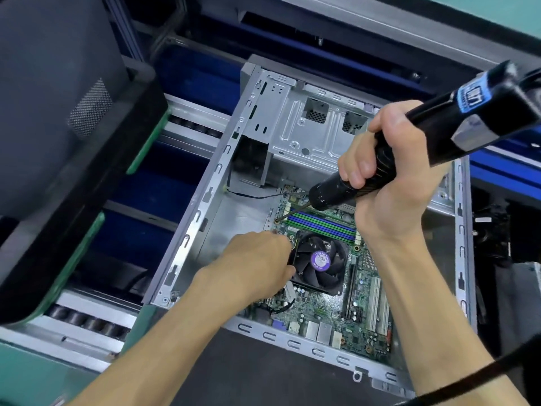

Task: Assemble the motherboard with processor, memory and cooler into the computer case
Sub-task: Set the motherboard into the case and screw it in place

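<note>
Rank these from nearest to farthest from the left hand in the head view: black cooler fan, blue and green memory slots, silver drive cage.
1. Black cooler fan, touching the left hand on its right.
2. Blue and green memory slots, just beyond the fan.
3. Silver drive cage, at the case's far end.

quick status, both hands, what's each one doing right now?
Left hand: rests against the cooler fan on the motherboard; grip cannot be told.
Right hand: closed round the electric screwdriver, bit down at a motherboard screw hole.
</note>
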`<action>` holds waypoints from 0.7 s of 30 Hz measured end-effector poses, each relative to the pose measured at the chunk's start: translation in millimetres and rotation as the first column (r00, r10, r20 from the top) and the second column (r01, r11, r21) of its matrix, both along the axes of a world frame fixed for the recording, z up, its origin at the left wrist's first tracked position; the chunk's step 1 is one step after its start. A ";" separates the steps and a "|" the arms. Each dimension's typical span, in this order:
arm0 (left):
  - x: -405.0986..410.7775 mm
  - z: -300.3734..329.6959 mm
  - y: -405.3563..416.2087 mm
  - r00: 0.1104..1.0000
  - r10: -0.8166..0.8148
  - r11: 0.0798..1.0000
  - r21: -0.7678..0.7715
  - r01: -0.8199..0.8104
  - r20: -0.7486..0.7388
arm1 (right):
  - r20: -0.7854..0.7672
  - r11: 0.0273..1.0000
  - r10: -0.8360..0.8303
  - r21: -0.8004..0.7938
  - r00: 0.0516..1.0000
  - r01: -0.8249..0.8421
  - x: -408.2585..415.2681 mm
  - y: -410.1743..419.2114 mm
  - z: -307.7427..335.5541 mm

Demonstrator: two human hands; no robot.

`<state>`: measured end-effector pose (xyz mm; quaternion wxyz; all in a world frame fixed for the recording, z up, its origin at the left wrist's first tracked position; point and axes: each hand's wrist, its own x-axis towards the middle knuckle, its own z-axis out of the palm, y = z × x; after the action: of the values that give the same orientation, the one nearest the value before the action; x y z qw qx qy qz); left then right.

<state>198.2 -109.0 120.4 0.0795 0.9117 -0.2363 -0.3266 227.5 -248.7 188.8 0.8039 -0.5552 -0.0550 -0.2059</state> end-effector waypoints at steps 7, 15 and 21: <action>0.0 -0.7 0.5 1.000 0.002 1.000 -0.015 -0.001 0.014 | -0.001 1.000 -0.004 -0.002 1.000 0.004 0.9 0.7 -1.8; 1.4 -0.8 0.2 1.000 0.017 1.000 -0.022 -0.017 0.004 | 0.035 0.998 0.012 -0.056 0.999 -0.010 -1.0 6.2 -0.4; 2.1 -1.1 0.6 1.000 0.011 1.000 -0.024 -0.011 0.019 | 0.052 0.997 0.035 -0.074 0.998 -0.031 -2.8 9.9 -0.9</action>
<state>200.3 -108.4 119.2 0.0900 0.9150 -0.2360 -0.3146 224.7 -238.7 188.0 0.7846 -0.5777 -0.0931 -0.2051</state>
